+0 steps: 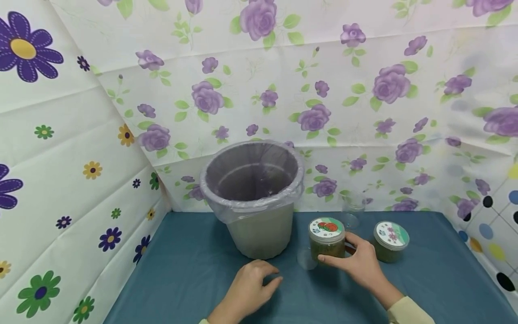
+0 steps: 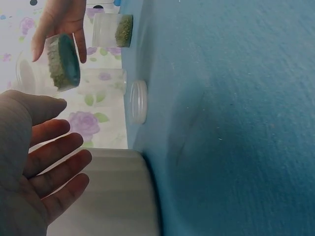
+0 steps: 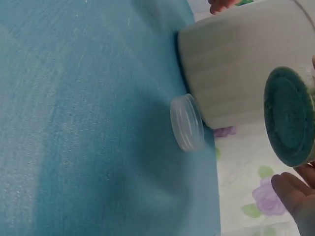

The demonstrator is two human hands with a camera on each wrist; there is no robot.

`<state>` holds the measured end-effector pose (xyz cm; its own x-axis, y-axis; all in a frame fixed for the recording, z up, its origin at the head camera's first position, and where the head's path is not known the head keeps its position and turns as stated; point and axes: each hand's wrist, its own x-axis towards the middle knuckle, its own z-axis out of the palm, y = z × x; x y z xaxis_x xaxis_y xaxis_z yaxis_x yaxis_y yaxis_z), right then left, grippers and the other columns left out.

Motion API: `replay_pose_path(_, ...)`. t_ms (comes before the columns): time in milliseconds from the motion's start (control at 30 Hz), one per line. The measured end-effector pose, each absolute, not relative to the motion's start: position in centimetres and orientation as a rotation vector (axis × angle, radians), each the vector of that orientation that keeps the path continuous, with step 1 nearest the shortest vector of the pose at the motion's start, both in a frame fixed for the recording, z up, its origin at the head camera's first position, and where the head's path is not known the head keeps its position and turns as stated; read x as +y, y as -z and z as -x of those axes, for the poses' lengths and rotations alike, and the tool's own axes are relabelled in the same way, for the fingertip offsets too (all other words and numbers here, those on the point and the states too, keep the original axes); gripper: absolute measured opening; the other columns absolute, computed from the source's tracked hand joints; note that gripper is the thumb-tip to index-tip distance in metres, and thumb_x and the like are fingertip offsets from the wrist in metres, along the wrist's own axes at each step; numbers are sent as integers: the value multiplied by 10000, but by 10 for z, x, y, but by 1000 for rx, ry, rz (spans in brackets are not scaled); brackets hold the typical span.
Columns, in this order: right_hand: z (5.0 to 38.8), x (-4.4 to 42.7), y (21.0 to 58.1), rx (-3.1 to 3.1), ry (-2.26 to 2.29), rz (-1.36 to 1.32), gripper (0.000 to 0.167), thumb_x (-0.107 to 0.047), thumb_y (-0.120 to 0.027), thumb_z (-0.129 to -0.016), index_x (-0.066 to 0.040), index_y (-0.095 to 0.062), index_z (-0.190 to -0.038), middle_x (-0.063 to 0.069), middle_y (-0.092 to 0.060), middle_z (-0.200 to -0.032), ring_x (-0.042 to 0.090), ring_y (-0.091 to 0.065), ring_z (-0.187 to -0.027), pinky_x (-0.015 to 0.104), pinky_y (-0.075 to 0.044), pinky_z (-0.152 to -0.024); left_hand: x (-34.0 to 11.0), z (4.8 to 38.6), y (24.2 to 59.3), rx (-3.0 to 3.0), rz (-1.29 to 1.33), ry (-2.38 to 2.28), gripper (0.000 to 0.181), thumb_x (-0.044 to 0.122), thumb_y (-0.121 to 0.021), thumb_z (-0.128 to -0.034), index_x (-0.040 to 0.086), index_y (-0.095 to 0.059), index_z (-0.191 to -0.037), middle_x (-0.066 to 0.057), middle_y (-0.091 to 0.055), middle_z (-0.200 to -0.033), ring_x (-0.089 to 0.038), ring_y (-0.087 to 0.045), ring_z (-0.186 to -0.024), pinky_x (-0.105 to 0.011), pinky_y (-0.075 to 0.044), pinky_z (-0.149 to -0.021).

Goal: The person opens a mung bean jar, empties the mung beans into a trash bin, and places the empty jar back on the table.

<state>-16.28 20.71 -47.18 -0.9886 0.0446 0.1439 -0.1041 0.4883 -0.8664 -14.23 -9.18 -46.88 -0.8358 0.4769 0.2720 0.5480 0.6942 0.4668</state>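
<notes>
My right hand (image 1: 362,265) grips a clear round jar (image 1: 328,250) of greenish-brown granules, its lid labelled with red tomatoes. In the right wrist view the jar's flat underside (image 3: 288,118) shows, lifted off the table. My left hand (image 1: 252,285) is in front of the bin and holds nothing; the left wrist view shows its fingers (image 2: 56,150) spread and relaxed. A second jar (image 1: 389,245) with a pink-flower label stands right of my right hand. Below the held jar, a loose clear lid (image 3: 187,123) lies on the table.
A grey bin (image 1: 263,229) lined with a thin translucent bag stands behind my left hand. At the table's back edge is a clear see-through container (image 1: 353,211). Floral sheeting (image 1: 259,99) walls the back and sides of the blue table (image 1: 182,270).
</notes>
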Motion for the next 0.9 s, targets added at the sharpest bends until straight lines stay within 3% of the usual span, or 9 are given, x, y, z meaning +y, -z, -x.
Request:
replay_pose_path(200, 158, 205, 472, -2593, -1517, -111, 842, -521, -824, -586, -262, -490, -1314, -41, -591, -1225, 192, -585, -1122, 426, -513, -887, -88, 145, 463, -2731, 812, 830, 155, 377, -664, -854, 292, -697, -979, 135, -674, -965, -30, -632, -890, -248, -534, -754)
replay_pose_path(400, 152, 200, 468, -2598, -1391, -229, 907, -544, -826, -556, -259, -476, -1343, -58, -575, -1265, 168, -593, -1117, 367, -540, -827, -83, 145, 452, -2622, 801, 858, 358, 440, -648, -850, 303, -611, -1178, 130, -621, -1142, -54, -612, -1033, -285, -531, -838)
replay_pose_path(667, 145, 193, 462, -2658, -1192, -381, 901, -598, -819, -516, -311, -502, -1309, -124, -587, -1236, 67, -617, -1045, 239, -532, -748, -72, 144, 434, -2600, 949, 945, 728, 556, -662, -776, 367, -349, -1406, 108, -440, -1403, -94, -483, -1257, -340, -493, -942)
replay_pose_path(900, 139, 188, 458, -2699, -1175, -574, 893, -581, -814, -548, -287, -495, -1329, -103, -558, -1283, 107, -607, -1095, 229, -530, -774, -64, 144, 430, -2684, 1079, 953, 779, 616, -624, -773, 374, -292, -1434, 109, -347, -1471, -115, -439, -1297, -373, -491, -940)
